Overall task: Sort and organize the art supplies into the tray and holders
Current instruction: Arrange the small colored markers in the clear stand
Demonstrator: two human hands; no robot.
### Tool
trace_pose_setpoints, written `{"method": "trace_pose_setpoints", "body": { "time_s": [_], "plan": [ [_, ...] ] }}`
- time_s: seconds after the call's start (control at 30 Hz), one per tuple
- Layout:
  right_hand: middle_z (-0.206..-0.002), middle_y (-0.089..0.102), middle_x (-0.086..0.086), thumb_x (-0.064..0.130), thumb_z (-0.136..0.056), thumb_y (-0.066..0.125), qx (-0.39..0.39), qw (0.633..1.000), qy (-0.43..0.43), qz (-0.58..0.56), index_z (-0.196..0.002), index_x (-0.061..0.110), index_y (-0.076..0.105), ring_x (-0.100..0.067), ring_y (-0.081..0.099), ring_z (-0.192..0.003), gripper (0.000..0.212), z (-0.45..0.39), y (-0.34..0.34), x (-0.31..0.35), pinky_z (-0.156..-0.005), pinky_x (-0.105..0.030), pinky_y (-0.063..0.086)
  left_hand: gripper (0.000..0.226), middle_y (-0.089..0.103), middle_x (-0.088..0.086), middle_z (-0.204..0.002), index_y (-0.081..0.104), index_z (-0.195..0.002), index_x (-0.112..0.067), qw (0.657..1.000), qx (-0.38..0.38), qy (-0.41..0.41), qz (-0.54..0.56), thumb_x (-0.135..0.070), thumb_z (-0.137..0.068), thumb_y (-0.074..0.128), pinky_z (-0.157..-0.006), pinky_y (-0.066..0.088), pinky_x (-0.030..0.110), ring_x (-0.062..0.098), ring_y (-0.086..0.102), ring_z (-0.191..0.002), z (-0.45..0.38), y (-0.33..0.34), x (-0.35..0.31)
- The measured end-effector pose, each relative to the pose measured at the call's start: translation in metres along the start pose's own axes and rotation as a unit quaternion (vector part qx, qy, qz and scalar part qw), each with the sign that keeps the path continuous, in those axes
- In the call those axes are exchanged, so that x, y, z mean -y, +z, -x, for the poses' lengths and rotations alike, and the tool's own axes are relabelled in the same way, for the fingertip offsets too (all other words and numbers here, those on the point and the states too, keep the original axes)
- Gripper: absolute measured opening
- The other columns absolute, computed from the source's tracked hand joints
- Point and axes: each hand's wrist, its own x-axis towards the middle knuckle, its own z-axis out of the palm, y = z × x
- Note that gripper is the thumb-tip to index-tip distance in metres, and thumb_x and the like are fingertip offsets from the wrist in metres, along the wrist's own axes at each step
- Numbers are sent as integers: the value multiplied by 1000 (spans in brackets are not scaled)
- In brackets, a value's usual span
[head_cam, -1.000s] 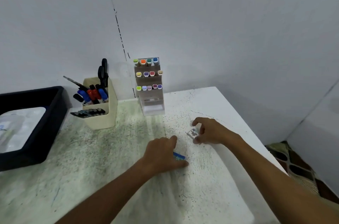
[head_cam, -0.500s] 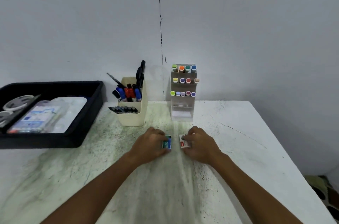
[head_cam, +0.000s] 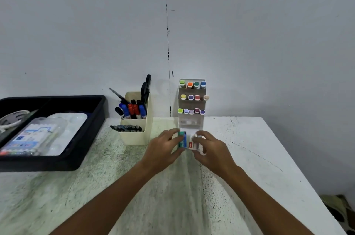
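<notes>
Black tray [head_cam: 90, 138]: far left on the bench [head_cam: 269, 157], against the wall; holds a clear plastic pack [head_cam: 32, 136] with blue print, a white palette [head_cam: 69, 129] under it, and a tape roll [head_cam: 13, 119] at the left edge.
Cream holder [head_cam: 137, 134]: just right of the tray; blue, red and black markers [head_cam: 132, 109] upright in the back compartment, black scissor handles [head_cam: 146, 88] above them, a row of dark pens [head_cam: 126, 128] lying in the low front pocket.
Left hand [head_cam: 163, 150]: in front of the cream holder's right side, fingers [head_cam: 172, 132] curled round a green and blue eraser [head_cam: 182, 139], held on edge.
Clear marker rack [head_cam: 191, 100]: at the wall behind both hands; three tiers of coloured marker caps, lowest slot blurred.
Right hand [head_cam: 211, 150]: just right of the left hand, fingers [head_cam: 203, 134] pinching a white eraser with a red mark [head_cam: 193, 145].
Erasers: close side by side between the two hands, right before the rack's base; whether touching each other or the bench cannot be told.
Wall [head_cam: 249, 32]: plain grey, dashed vertical line above the rack.
Floor corner [head_cam: 340, 213]: patterned mat at far lower right.
</notes>
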Motion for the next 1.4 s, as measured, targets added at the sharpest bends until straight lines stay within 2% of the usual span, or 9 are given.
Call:
{"method": "trace_pose_setpoints", "body": {
  "time_s": [0.13, 0.33, 0.6, 0.8, 0.93, 1.07, 1.17, 1.3, 1.4],
  "plan": [
    [-121, 67, -13, 19, -67, 86, -57, 998, -10, 35, -104, 10, 73, -21, 70, -64, 40, -20, -2, -4, -56, -29, 58, 37, 70, 15, -109, 73, -100, -7, 998, -8, 21, -56, -24, -68, 85, -57, 57, 32, 27, 69, -86, -27, -5, -2],
    [-125, 64, -13, 15, -75, 77, -59, 997, -21, 38, -107, 11, 71, -26, 71, -63, 33, -37, 6, -15, -56, -32, 59, 27, 71, 11, -108, 74, -90, -13, 996, 7, 31, -82, -24, -68, 85, -53, 56, 30, 25, 71, -73, -45, 1, 5],
    [-112, 71, -7, 17, -81, 62, -97, 994, -31, 38, -107, 11, 73, -28, 72, -73, 29, -48, 12, -20, -54, -38, 60, 9, 67, 6, -79, 71, -75, -9, 998, -29, 19, -46, -12, -73, 79, -44, 48, 29, 24, 63, -56, -56, 8, 13],
    [-107, 73, -5, 26, -91, 47, -140, 989, -44, 10, -105, 10, 73, -25, 72, -67, 33, -49, 12, -18, -55, -32, 59, 10, 72, 3, -83, 72, -79, -10, 997, -78, 13, -11, -19, -78, 68, -50, 54, 29, 21, 67, -64, -56, 11, 16],
    [-99, 75, -4, 19, -88, 58, -167, 984, -61, -17, -96, 7, 75, -16, 70, -64, 23, -37, 9, -16, -58, -21, 57, 15, 70, 0, -85, 72, -85, -11, 996, -94, -4, 10, -24, -77, 71, -52, 51, 23, 16, 64, -63, -43, 5, 15],
    [-91, 73, -1, 13, -80, 66, -162, 984, -37, -57, -92, 9, 74, -9, 63, -56, 14, -25, -1, -23, -53, -22, 55, 22, 70, -3, -83, 73, -87, -11, 993, -109, -38, 28, -31, -77, 72, -54, 39, 13, 10, 60, -57, -28, -5, 13],
    [-90, 71, 2, 13, -80, 63, -164, 982, 18, -93, -91, 10, 73, -6, 60, -57, 15, -24, -13, -30, -53, -24, 52, 31, 70, -3, -84, 72, -89, -11, 989, -123, -67, 56, -40, -80, 66, -54, 43, 13, 4, 56, -57, -24, -20, 11],
    [-93, 69, 2, 8, -83, 55, -190, 961, 87, -181, -94, 10, 71, -1, 61, -73, 20, -42, -41, -34, -59, -11, 43, 26, 69, -3, -93, 71, -101, -11, 969, -151, -148, 124, -30, -84, 67, -59, 41, 6, -1, 58, -72, -40, -45, 4],
    [-95, 67, 1, -3, -88, 58, -213, 942, 96, -239, -98, 11, 69, 4, 60, -82, 21, -69, -68, -24, -58, -11, 45, 19, 68, -3, -103, 69, -106, -14, 932, -145, -224, 247, -18, -89, 66, -65, 49, 11, -1, 60, -91, -67, -64, 4]
  ]
}}
